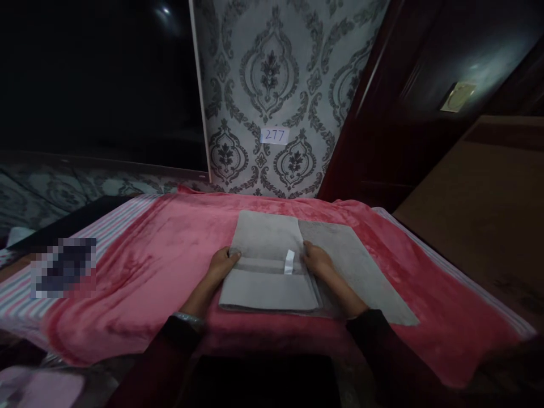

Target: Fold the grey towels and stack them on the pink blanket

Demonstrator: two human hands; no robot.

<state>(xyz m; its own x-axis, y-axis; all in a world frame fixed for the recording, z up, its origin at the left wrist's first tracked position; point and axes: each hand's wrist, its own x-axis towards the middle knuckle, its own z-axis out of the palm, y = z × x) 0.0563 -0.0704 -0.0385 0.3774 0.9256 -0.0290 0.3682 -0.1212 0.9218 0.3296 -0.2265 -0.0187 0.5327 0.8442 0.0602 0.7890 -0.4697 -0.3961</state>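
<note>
A light grey towel (263,292), partly folded, lies on the pink blanket, with a darker band and a small white tag (289,262) across its middle. At its left edge my left hand (222,263) is closed, thumb on top and fingers tucked out of sight beneath. My right hand (318,260) pinches the right edge of the folded part near the tag, its fingertips partly hidden. To the right, a flat grey section of cloth (361,266) spreads under my right forearm; whether it belongs to the same towel I cannot tell.
The pink blanket (170,243) covers a table, over a striped cloth (106,235). A blurred-out dark object (66,266) lies at left. Behind stand a large black screen (102,85) and a patterned wall with a "277" paper (274,135). A brown box-like panel (480,226) stands at right.
</note>
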